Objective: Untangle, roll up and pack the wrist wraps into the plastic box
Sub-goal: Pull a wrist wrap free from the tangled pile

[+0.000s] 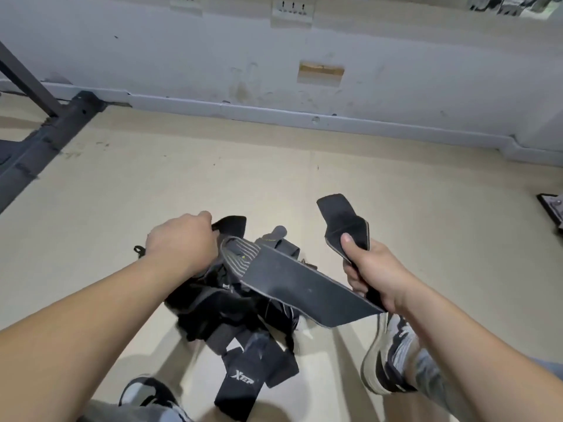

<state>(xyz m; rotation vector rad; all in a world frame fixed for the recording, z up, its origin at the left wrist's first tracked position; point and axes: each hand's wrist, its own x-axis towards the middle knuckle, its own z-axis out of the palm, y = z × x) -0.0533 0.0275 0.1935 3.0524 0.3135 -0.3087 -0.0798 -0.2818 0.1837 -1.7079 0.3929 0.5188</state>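
**A:** Quick rundown, L to R?

**B:** Far left is a dark metal rack foot (pixel 45 138) on the beige floor (pixel 152 178), n/a for us. Next is the left hand (pixel 179 242), fingers curled tight round a black fabric loop end (pixel 230 223). That's at the top of the tangled heap of black and grey elastic wrist wraps (pixel 237 318). The heap's low on the floor between the feet, its top bunched up under that hand.

**A:** And the R side?

**B:** One wide flat dark-grey wrap band (pixel 304 284) runs taut out of the heap to the right hand (pixel 374 275). That hand fists it, thumb pressed on top. The band's free end (pixel 341 217) sticks up past the thumb. A grey and white trainer (pixel 393 354) is just below.

**A:** Plastic box?

**B:** Not in view, can't say where.

**A:** So we're at the untangle step. How to do it right?

**B:** Imo anchor the heap w/ the left and draw the band w/ the right along its own length, slow, no yanking. Hook-and-loop patches prob grab the neighbours. If it catches, peel at the snag vs pulling harder.

**A:** Where's the snag?

**B:** Prob the grey-striped stretch (pixel 240 257) where the band dives under the heap. Keep it flat, no twist, so the roll can start clean from one end.
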